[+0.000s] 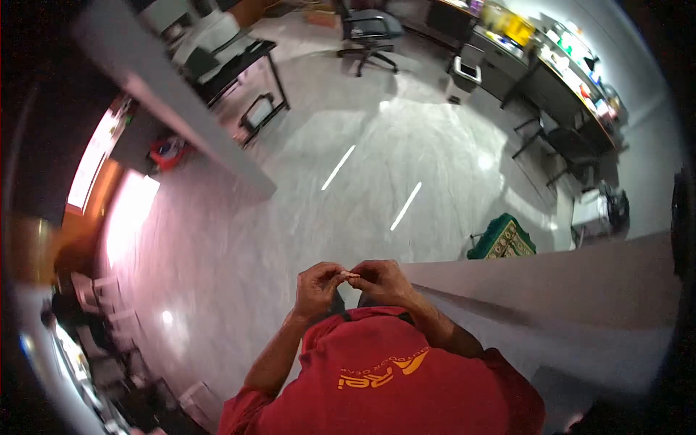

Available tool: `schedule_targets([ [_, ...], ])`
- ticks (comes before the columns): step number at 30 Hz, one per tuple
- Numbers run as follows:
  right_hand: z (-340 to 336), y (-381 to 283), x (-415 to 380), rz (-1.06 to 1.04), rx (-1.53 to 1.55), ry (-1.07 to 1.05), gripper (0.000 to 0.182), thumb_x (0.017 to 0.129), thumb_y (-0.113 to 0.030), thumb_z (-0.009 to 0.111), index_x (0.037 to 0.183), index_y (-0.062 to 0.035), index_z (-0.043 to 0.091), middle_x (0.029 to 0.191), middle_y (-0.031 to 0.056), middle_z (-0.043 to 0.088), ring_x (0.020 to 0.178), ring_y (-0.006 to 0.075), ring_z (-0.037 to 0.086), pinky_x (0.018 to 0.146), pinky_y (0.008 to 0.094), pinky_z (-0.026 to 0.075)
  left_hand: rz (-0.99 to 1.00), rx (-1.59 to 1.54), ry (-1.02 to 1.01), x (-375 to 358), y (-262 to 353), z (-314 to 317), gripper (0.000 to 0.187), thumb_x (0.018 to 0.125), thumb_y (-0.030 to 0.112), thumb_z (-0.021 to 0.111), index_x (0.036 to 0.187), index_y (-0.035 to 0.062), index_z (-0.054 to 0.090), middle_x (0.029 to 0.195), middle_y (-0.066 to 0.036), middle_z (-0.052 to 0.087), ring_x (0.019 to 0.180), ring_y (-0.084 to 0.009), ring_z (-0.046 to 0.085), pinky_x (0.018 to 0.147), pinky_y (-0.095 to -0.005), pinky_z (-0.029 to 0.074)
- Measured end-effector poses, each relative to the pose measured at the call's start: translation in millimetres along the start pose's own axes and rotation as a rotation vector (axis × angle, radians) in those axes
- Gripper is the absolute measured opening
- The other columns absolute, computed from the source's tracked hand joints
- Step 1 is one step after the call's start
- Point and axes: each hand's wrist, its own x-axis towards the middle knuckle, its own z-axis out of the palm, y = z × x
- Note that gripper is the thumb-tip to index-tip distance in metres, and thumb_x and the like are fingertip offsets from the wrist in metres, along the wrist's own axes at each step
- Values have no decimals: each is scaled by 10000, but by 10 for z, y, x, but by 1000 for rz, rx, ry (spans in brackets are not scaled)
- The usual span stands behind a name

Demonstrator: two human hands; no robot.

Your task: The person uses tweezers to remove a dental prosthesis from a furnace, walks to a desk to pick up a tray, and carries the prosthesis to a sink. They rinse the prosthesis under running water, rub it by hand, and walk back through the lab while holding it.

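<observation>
Both of my hands meet in front of my body, above the grey floor. The fingers of my left hand (319, 288) are bent into a pinch. My right hand (382, 281) is curled the same way, its fingertips against those of the left. Between the fingertips sits a small pale thing (349, 275), too small to name. Most of it is covered by the fingers. Below the hands is the red shirt (406, 362) I wear, with yellow lettering.
A grey pillar (196, 119) rises at the left, beside a black table (235, 69). An office chair (370, 36) and a white bin (464, 76) stand at the back. Close on my right runs a low wall (565, 290), with a green patterned rug (505, 238) beyond it.
</observation>
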Motion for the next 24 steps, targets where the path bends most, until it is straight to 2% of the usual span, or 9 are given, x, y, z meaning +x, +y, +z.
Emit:
schedule_targets([
  [2, -111, -69, 224, -7, 135, 119, 266, 912, -185, 721, 1032, 51, 700, 896, 102, 735, 846, 124, 670, 772, 286, 545, 28, 72, -156, 590, 78, -169, 67, 901, 16, 689, 950, -30, 683, 909, -99, 707, 853, -146, 682, 780, -287, 553],
  [6, -496, -89, 666, 91, 207, 330, 223, 888, -129, 738, 1029, 40, 701, 937, 103, 736, 875, 131, 679, 781, 281, 551, 124, 130, -406, 1679, 107, -144, 80, 881, 13, 704, 950, -26, 689, 911, -103, 712, 819, -151, 684, 729, -287, 544],
  [8, -723, 4, 917, 41, 306, 443, 232, 879, -134, 749, 1025, 40, 704, 928, 105, 730, 864, 140, 681, 763, 294, 554, 191, 171, -489, 2206, 64, -39, 83, 876, 13, 708, 949, -21, 692, 917, -102, 713, 806, -150, 679, 713, -283, 536],
  [10, -1006, 40, 1196, -32, 410, 551, 272, 887, -200, 747, 1010, 41, 718, 885, 111, 728, 825, 142, 677, 732, 311, 552, 203, 134, -505, 2690, 48, 111, 83, 870, 11, 711, 946, -18, 696, 915, -95, 708, 790, -142, 668, 699, -280, 529],
  [12, -1446, 53, 1485, -27, 333, 592, 276, 874, -209, 765, 990, 37, 724, 879, 111, 731, 824, 148, 683, 737, 314, 558, 192, 118, -492, 3139, 53, 272, 83, 868, 11, 712, 946, -16, 697, 905, -93, 704, 793, -136, 664, 699, -277, 526],
  [15, -2024, -22, 1895, -55, 341, 622, 310, 858, -257, 783, 966, 30, 734, 860, 112, 737, 781, 141, 684, 715, 302, 556, 50, 42, -486, 3729, 187, 475, 91, 901, 9, 686, 982, -32, 685, 925, -83, 696, 856, -129, 667, 764, -271, 544],
  [18, -2662, -317, 2341, -30, 204, 608, 327, 853, -268, 785, 973, 31, 732, 851, 107, 740, 769, 137, 686, 692, 296, 554, 34, -51, -518, 4560, 174, 621, 90, 925, 1, 662, 1001, -47, 669, 962, -86, 694, 909, -136, 672, 830, -276, 552],
  [22, -3329, -442, 2881, -133, 27, 646, 241, 882, -213, 744, 939, 19, 718, 799, 118, 731, 738, 191, 709, 661, 323, 562, -25, -69, -572, 5542, 256, 842, 94, 936, -3, 641, 1011, -60, 654, 974, -119, 700, 928, -167, 678, 854, -303, 561],
  [24, -3701, -467, 3086, -135, -14, 660, 246, 888, -194, 728, 1020, 11, 692, 927, 142, 700, 777, 227, 713, 695, 334, 586, -104, -195, -598, 5977, 195, 995, 114, 949, 29, 640, 1014, -63, 655, 970, -124, 701, 921, -175, 678, 846, -315, 564],
])
